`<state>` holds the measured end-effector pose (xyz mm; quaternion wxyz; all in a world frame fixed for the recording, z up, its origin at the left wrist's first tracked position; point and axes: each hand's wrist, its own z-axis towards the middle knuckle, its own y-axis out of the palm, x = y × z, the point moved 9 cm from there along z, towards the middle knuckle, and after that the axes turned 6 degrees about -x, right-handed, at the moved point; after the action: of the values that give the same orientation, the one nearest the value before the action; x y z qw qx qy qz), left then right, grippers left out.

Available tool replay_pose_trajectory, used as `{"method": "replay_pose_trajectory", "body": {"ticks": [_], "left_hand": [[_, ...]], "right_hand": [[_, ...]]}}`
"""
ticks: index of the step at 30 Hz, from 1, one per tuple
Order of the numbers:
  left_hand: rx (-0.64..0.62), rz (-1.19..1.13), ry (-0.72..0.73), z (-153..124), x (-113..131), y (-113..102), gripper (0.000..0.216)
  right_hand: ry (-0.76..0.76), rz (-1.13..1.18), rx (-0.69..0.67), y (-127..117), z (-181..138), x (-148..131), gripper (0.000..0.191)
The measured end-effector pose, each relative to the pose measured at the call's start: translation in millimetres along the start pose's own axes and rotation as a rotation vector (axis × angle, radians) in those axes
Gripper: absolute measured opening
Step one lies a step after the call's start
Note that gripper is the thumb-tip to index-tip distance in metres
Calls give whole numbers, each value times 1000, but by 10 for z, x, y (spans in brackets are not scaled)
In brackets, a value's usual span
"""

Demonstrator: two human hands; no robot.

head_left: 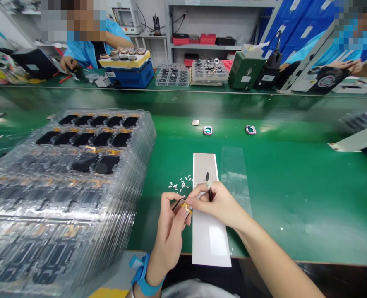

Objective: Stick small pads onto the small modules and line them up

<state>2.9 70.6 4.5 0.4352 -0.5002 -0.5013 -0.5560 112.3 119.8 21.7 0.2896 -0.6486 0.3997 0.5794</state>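
Note:
My left hand (pixel 168 231) pinches a small black part with a yellow flex strip (pixel 182 205) just above the green belt. My right hand (pixel 217 203) is closed around black tweezers (pixel 208 186), its fingertips touching the same part. Both hands hover over the near end of a long white strip (pixel 209 240). Several tiny white bits (pixel 180 184) lie scattered just left of the strip. A blue wrist strap (pixel 141 273) sits on my left wrist.
A tall stack of clear trays (pixel 62 198) holding black parts fills the left. A clear film (pixel 234 174) lies right of the strip. Three small square parts (pixel 207 130) sit farther along the belt. Two other people work across the belt, by bins and a green box (pixel 243 70).

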Motion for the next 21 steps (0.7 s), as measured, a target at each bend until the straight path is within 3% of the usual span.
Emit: {"method": "replay_pose_trajectory", "body": {"ticks": [14, 21], "left_hand": [[63, 11, -43, 27, -29, -20, 22], [27, -14, -20, 36, -2, 7, 22]], "right_hand": [[-124, -103, 71, -33, -43, -92, 19], [-122, -89, 67, -16, -50, -136, 21]]}}
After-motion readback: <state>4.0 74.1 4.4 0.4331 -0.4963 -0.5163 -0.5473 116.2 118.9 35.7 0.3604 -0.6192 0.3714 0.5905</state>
